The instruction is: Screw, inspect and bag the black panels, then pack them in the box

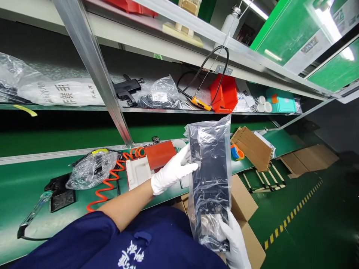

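A long black panel [210, 160] inside a clear plastic bag [227, 149] is held up before my body, its long side running away from me. My left hand [175, 168], in a white glove, grips the bag's left edge, thumb over the front and the other fingers partly hidden behind. At the lower right my right hand [235, 235], also gloved in white, clasps the bagged panel near its bottom end, where there is a rectangular opening. The bag's loose upper end sticks out past the panel.
An open cardboard box [245, 201] stands below the panel. On the green bench [17, 194] lie a coiled orange hose [112, 179], a plastic-wrapped part [92, 170] and a tape roll [237, 152]. The shelf behind holds a red bin [224, 93] and an orange electric screwdriver [200, 103].
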{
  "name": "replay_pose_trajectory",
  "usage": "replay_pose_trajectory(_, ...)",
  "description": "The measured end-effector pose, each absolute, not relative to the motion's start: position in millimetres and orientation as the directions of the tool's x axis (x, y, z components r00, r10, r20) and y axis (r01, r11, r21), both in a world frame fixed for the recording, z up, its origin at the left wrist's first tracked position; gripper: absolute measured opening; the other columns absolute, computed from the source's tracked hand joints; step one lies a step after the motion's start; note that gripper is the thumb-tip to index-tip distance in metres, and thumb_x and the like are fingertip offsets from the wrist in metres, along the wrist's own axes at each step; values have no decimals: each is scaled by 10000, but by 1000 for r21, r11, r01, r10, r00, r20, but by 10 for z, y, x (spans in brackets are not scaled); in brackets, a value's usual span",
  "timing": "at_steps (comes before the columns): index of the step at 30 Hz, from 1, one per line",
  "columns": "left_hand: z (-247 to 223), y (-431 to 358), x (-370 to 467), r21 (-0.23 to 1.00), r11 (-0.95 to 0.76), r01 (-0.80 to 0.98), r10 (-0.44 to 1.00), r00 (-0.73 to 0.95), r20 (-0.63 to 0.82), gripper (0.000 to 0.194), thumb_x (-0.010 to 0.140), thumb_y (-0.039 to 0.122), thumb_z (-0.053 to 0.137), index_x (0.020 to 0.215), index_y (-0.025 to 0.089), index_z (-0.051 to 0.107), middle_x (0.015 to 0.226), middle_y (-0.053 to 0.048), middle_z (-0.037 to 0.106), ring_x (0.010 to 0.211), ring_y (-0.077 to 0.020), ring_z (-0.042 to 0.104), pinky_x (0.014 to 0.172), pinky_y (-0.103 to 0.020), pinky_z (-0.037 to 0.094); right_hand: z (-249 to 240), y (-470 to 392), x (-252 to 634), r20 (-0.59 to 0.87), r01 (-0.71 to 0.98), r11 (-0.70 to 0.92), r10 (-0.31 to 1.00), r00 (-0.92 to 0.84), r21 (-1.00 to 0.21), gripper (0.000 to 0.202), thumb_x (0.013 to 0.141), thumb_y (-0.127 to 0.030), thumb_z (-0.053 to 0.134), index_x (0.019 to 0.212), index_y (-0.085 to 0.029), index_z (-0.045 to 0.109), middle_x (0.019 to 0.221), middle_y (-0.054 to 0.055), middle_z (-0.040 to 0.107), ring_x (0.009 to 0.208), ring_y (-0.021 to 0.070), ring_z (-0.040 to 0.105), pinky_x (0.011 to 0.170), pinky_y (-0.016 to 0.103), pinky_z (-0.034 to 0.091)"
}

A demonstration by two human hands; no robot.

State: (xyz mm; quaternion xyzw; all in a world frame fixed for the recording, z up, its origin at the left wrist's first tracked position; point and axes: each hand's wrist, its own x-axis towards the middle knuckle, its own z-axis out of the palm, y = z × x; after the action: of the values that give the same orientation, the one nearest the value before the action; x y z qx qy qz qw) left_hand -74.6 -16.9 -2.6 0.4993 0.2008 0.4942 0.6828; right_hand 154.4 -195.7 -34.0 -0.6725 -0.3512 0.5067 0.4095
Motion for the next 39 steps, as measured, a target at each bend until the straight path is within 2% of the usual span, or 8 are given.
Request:
replay_pose_trajectory(5,0,-205,-734,882,8,-471,887,410,211,830,886,425,788,1602,231,415,1634,-107,478,1521,-381,415,1277,-503,361,-336,-1985,1548,-530,-155,-507,822,209,-848,710,601,-655,865,1253,-393,759,1353,-36,655,1300,256,650,1043,257,616)
replay_pose_trajectory(11,47,-250,-738,886,35,-463,897,405,176,780,872,444,792,1558,249,477,1623,-99,493,1525,-369,415,1280,-498,359,-412,-2022,1563,-562,-193,-528,786,258,-827,649,528,-636,896,1130,-415,796,1308,-50,677,1266,276,667,1017,289,629)
replay_pose_trajectory(17,55,-278,-760,893,36,-448,902,400,164,798,864,430,797,1560,218,470,1615,-137,494,1538,-386,390,1292,-550,321,-377,-1995,1500,-541,-226,-502,824,166,-835,633,570,-633,871,1165,-438,778,1258,-47,700,1221,273,690,1004,306,632)
replay_pose_trajectory(21,96,-301,-756,911,11,-412,885,427,183,814,883,432,775,1592,239,424,1649,-102,456,1537,-362,403,1302,-511,327,-448,-2005,1520,-549,-288,-492,819,167,-822,517,549,-594,887,1039,-451,803,1191,-63,722,1151,257,718,972,293,636)
replay_pose_trajectory(25,133,-313,-748,921,-24,-389,881,427,203,833,883,435,774,1604,245,404,1657,-74,446,1550,-337,388,1321,-467,304,-588,-2036,1593,-555,-286,-490,800,229,-824,467,550,-590,884,991,-455,811,1226,-76,710,1228,246,688,1030,278,609)
replay_pose_trajectory(29,138,-325,-753,930,-34,-366,882,427,200,851,888,453,766,1617,236,384,1659,-83,442,1551,-346,383,1320,-466,301,-639,-2061,1637,-564,-272,-505,795,225,-820,503,578,-588,870,1059,-459,801,1256,-81,698,1263,235,672,1056,269,596)
replay_pose_trajectory(35,137,-348,-754,933,24,-359,881,448,150,993,877,408,761,1684,212,217,1694,-124,373,1567,-372,338,1289,-503,349,-655,-2056,1651,-586,-315,-513,783,211,-799,463,557,-525,889,1009,-478,800,1286,-125,676,1258,228,675,1024,271,617)
replay_pose_trajectory(39,142,-346,-762,934,16,-357,889,433,150,975,866,410,771,1674,220,259,1690,-116,383,1567,-366,343,1301,-506,327,-650,-2038,1627,-588,-314,-516,782,207,-797,514,571,-538,887,1071,-472,792,1297,-108,676,1266,232,670,1034,274,613)
